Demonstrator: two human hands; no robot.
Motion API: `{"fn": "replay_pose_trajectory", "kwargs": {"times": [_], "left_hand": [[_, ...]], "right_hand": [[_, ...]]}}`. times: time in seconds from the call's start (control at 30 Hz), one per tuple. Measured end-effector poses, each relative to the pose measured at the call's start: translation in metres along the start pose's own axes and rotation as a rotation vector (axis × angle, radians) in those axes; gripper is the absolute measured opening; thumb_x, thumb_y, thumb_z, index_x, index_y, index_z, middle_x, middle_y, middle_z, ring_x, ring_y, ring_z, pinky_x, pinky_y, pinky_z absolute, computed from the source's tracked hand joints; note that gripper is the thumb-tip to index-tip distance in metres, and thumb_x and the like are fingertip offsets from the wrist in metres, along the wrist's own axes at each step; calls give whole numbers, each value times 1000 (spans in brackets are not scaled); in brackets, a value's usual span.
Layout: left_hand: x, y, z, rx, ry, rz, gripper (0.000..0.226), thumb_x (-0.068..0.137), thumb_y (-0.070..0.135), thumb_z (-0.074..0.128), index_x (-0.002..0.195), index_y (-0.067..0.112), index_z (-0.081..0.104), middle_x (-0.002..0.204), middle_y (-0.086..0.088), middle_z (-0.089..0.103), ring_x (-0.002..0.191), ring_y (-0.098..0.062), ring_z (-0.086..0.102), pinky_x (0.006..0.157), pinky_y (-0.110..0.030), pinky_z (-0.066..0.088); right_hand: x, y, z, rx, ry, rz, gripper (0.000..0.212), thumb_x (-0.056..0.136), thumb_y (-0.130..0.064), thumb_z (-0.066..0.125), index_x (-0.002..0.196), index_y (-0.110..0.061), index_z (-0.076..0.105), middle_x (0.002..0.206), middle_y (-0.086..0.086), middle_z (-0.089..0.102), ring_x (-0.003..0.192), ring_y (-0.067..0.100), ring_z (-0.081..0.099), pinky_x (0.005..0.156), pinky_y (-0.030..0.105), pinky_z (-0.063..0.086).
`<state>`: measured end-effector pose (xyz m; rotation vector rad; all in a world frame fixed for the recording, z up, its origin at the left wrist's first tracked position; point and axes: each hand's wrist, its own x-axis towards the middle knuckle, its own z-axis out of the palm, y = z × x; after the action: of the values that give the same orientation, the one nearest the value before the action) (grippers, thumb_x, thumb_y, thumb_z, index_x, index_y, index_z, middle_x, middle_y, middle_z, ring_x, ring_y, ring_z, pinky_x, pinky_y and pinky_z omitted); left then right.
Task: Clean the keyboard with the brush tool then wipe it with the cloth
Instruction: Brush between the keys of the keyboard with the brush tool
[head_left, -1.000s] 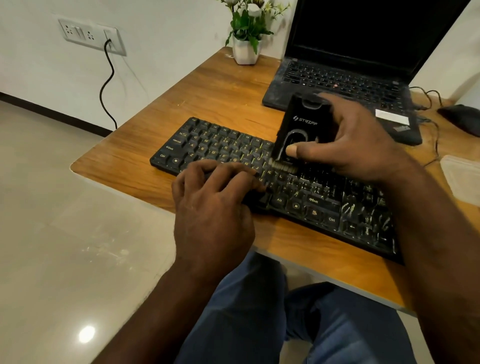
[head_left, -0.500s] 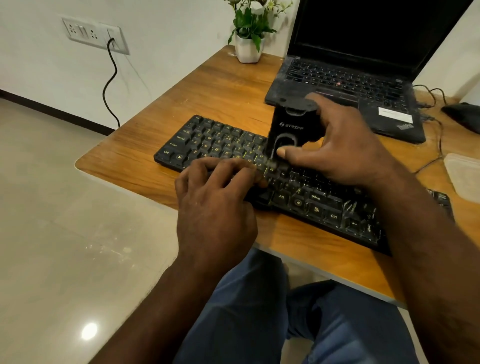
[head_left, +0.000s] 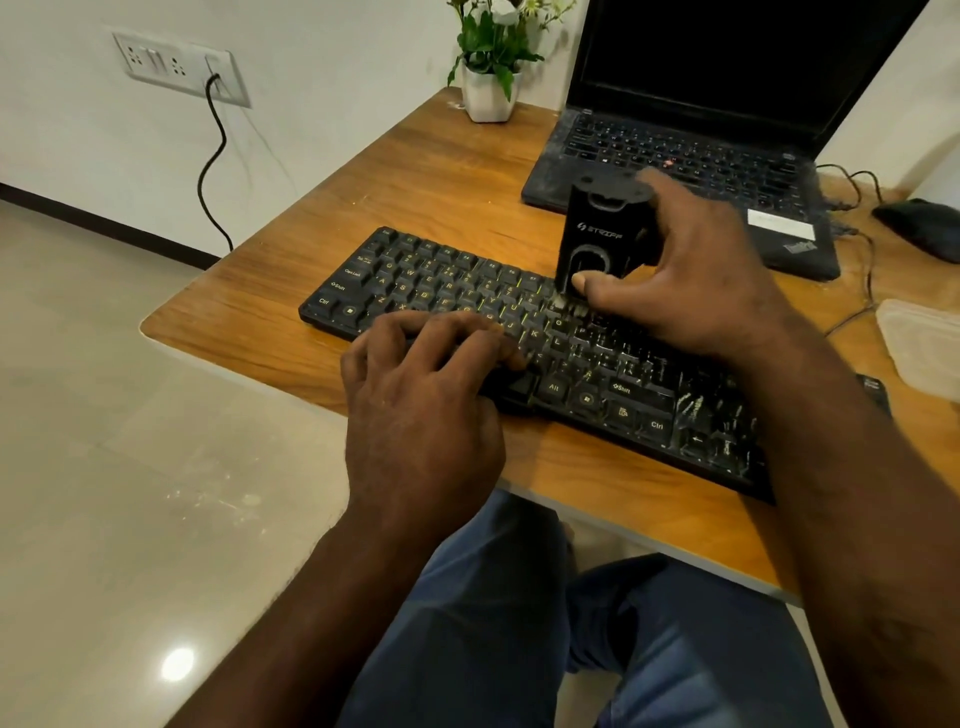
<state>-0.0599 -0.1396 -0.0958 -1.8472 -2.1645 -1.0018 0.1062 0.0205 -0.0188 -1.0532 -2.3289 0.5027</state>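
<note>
A black keyboard (head_left: 431, 283) with yellow legends lies slanted on the wooden desk (head_left: 415, 176); white dust streaks show on its right keys. My right hand (head_left: 691, 280) grips a black brush tool (head_left: 597, 234) upright, its pale bristles touching the keys near the keyboard's middle top rows. My left hand (head_left: 421, 400) rests on the keyboard's near edge, fingers curved over the lower keys, holding it down. No cloth is recognisable in view.
An open dusty black laptop (head_left: 691, 150) stands behind the keyboard. A white pot with a plant (head_left: 488, 93) is at the desk's far corner. A black mouse (head_left: 924, 228), cables and a translucent container (head_left: 924, 348) lie at right. My knees are below the desk edge.
My right hand has moved the brush tool across the keys toward the keyboard's far rows. My left hand has stayed pressed on the near edge. The camera view has shifted slightly.
</note>
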Motion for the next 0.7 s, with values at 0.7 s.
{"fn": "replay_pose_trajectory", "kwargs": {"times": [0.7], "left_hand": [[-1,1,0,-18,31,15,41,83,25,43,117,32,65,128,9,60,121,-23,42,98,-40,27]], "right_hand": [[-5,-2,-2,236,-115,39,51,80,-27,87,120,-38,57,111,-13,70,98,15,70,87,29,61]]}}
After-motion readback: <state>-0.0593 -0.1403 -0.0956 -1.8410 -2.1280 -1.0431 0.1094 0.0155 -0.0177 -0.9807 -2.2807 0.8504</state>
